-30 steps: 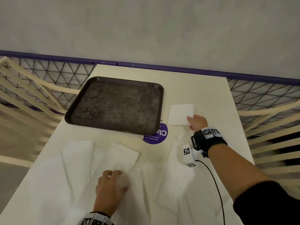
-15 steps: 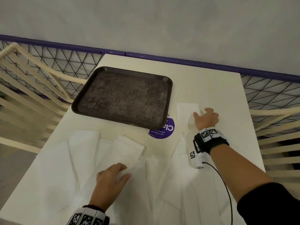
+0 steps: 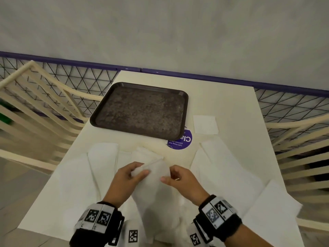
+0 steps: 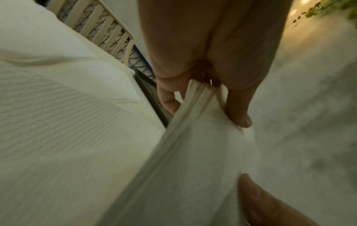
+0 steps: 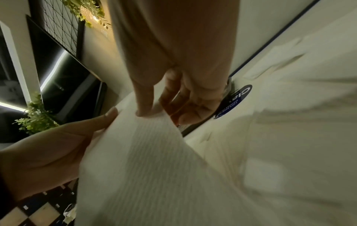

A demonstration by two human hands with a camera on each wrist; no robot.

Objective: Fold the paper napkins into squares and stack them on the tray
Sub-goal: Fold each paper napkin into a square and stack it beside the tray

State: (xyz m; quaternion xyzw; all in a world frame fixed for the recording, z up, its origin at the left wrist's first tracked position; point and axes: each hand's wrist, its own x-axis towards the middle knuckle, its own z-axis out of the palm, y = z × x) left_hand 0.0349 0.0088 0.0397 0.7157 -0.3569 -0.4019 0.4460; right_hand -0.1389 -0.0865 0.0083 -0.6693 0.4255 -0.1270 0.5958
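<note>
leaving the folded square (image 3: 206, 124) beside the empty tray (image 3: 185, 97), the right hand (image 3: 183, 182) has joined the left hand (image 3: 127, 182); both grips apparently pinch a fresh napkin (image 3: 156, 186) off the bench (image 3: 222, 97), starting the next fold.

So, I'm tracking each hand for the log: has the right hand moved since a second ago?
Yes. The right hand left the small folded white napkin square beside the dark tray, coming nearer and leftward.

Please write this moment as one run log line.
hands: left, right pinch napkin | tray: bare | folded square: on table
</note>
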